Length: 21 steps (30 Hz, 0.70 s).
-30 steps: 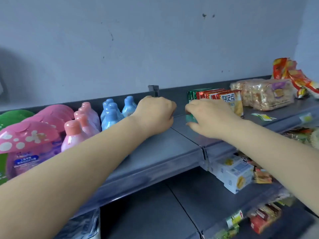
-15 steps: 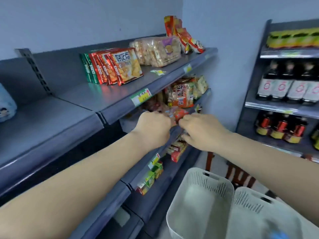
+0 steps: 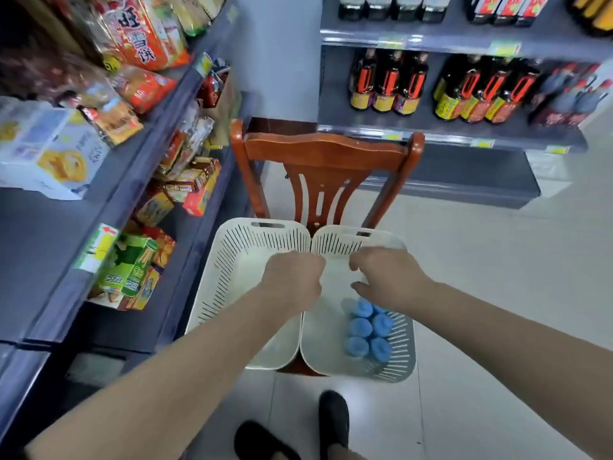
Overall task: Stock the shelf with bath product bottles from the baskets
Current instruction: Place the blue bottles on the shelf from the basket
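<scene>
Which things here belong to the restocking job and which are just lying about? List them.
Job:
blue-capped bottles in the right basket
left basket, nothing visible inside
left hand and right hand, above the baskets

Lying about:
wooden chair under the baskets
snack packets
dark sauce bottles
</scene>
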Available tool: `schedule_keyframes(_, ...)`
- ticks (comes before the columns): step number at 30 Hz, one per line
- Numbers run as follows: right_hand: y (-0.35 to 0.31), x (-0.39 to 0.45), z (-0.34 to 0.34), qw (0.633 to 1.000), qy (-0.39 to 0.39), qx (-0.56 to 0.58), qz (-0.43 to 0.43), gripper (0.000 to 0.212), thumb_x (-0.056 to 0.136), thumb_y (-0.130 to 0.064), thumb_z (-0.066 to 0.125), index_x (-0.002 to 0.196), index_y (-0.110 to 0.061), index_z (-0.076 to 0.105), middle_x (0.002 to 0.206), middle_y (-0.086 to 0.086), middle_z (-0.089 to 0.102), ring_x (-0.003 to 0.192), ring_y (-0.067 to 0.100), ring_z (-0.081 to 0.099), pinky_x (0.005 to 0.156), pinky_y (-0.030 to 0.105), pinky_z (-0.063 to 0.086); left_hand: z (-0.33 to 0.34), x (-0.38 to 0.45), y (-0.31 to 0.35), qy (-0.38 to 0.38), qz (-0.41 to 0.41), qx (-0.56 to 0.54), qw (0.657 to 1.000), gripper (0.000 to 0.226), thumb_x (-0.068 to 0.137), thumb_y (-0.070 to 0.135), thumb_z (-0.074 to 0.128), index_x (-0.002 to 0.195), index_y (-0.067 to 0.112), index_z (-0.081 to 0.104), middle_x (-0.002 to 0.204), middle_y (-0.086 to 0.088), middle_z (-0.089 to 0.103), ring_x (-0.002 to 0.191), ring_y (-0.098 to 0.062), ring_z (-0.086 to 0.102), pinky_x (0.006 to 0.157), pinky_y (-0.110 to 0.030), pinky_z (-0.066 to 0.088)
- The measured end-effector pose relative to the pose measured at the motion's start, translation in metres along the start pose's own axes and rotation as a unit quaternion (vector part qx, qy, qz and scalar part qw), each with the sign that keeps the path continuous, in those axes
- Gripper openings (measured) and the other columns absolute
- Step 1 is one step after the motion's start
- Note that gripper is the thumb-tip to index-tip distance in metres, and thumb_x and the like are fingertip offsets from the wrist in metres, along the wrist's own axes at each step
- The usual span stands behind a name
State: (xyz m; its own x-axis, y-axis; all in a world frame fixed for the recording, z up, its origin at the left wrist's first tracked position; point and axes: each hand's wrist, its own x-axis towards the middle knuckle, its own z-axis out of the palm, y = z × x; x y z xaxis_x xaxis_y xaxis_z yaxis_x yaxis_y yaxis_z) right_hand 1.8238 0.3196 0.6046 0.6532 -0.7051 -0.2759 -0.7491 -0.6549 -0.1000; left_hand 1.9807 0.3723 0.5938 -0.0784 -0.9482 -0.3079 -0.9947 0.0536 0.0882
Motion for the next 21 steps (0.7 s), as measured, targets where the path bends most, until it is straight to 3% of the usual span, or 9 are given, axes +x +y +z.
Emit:
schedule_keyframes(3,0.031,0.004,0.055,0.998,-0.044,0.04,0.037,0.032,0.091,-0.03,0.05,0.12,-0.016,0.051,0.12,0.0,0.055,0.111,0.021,0.053,0.08,0.03,0.042,0.051,0.035,0.011,-0.055,0.003,-0.053,0.997,0.027,0.09,0.019,0.046,0.115,0.014,0.055,0.113,-0.003,0.061,0.102,-0.024,0.058,0.078,-0.031,0.045)
schedule_keyframes(7,0.065,0.017,0.127,0.99,-0.076,0.086,0.076,0.011,0.088,-0.025,0.049,0.094,-0.017,0.045,0.103,0.003,0.055,0.098,0.025,0.056,0.064,0.027,0.031,0.114,0.079,0.02,-0.112,-0.005,-0.116,0.987,0.031,0.089,0.021,0.048,0.119,0.013,0.05,0.117,-0.005,0.057,0.104,-0.025,0.057,0.083,-0.033,0.048)
schedule_keyframes(9,0.079,0.027,0.162,0.986,-0.084,0.112,0.092,0.013,0.084,-0.023,0.051,0.088,-0.019,0.039,0.093,0.002,0.052,0.094,0.026,0.057,0.063,0.028,0.033,0.145,0.099,0.024,-0.128,-0.01,-0.137,0.982,0.033,0.089,0.022,0.049,0.121,0.013,0.048,0.119,-0.006,0.056,0.104,-0.026,0.057,0.085,-0.036,0.049)
schedule_keyframes(13,0.098,0.049,0.222,0.985,-0.068,0.115,0.111,0.016,0.086,-0.025,0.051,0.097,-0.013,0.048,0.096,0.003,0.055,0.093,0.027,0.057,0.067,0.031,0.039,0.204,0.133,0.032,-0.143,-0.024,-0.176,0.974,0.038,0.089,0.021,0.052,0.126,0.016,0.046,0.126,-0.004,0.054,0.11,-0.025,0.055,0.089,-0.036,0.048)
schedule_keyframes(17,0.104,0.071,0.267,0.991,-0.062,0.061,0.102,0.018,0.084,-0.021,0.055,0.1,-0.013,0.054,0.102,0.006,0.06,0.095,0.028,0.055,0.07,0.031,0.03,0.258,0.16,0.041,-0.152,-0.029,-0.213,0.965,0.05,0.089,0.019,0.053,0.137,0.021,0.039,0.138,-0.001,0.047,0.121,-0.024,0.05,0.096,-0.034,0.044)
schedule_keyframes(19,0.103,0.078,0.289,0.995,-0.048,-0.006,0.091,0.023,0.068,-0.023,0.071,0.087,-0.015,0.061,0.086,0.006,0.063,0.085,0.027,0.059,0.072,0.031,0.038,0.281,0.173,0.044,-0.155,-0.031,-0.236,0.959,0.05,0.087,0.017,0.053,0.136,0.02,0.041,0.137,-0.002,0.048,0.121,-0.024,0.05,0.097,-0.034,0.043)
schedule_keyframes(21,0.102,0.082,0.306,0.993,-0.03,-0.042,0.107,0.032,0.04,-0.021,0.083,0.064,-0.017,0.062,0.059,0.003,0.059,0.063,0.025,0.06,0.063,0.028,0.045,0.299,0.181,0.048,-0.161,-0.034,-0.262,0.951,0.048,0.086,0.014,0.054,0.133,0.018,0.045,0.134,-0.004,0.05,0.118,-0.025,0.052,0.096,-0.036,0.044)
